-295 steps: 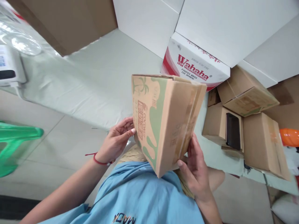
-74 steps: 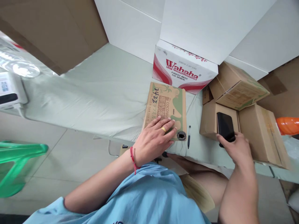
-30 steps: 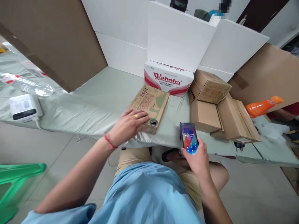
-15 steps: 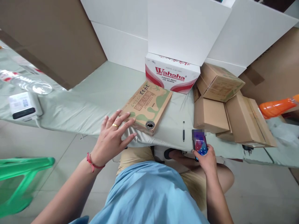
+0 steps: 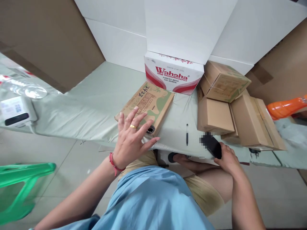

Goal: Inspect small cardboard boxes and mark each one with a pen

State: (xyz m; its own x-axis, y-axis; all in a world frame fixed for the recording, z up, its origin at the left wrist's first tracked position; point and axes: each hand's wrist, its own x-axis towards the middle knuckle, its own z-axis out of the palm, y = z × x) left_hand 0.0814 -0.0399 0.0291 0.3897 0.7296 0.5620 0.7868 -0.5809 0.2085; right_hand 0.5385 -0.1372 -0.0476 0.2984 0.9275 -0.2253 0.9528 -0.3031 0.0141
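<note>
Brown cardboard printed in green and reddish brown marks the flat COCONUT carton (image 5: 161,103), lying on the pale green tablecloth (image 5: 100,92) with its broad face up and "2422" handwritten near its far-left edge. Its long axis slants away from the person, from the near left toward the Wahaha water box (image 5: 174,72); whether the two touch at the far corner, I cannot tell. The left hand (image 5: 130,137) is much the nearer one: palm down, fingers splayed and gripping nothing, it overlaps the carton's near end, so most of the carton lies ahead of it and to its right. Whether the fingertips press on the cardboard or hover just above is unclear. Just beside the index finger, a dark-rimmed hole (image 5: 150,129) shows at the carton's near-right corner. The right hand (image 5: 226,159), well apart from the carton, has its fingers closed around the near end of a black phone (image 5: 214,147), whose length points back and leftward; its far end is blurred out. Between phone and carton lies a pen (image 5: 187,135), roughly in line with the person's gaze. Behind the phone stands a plain brown box (image 5: 213,116).
</note>
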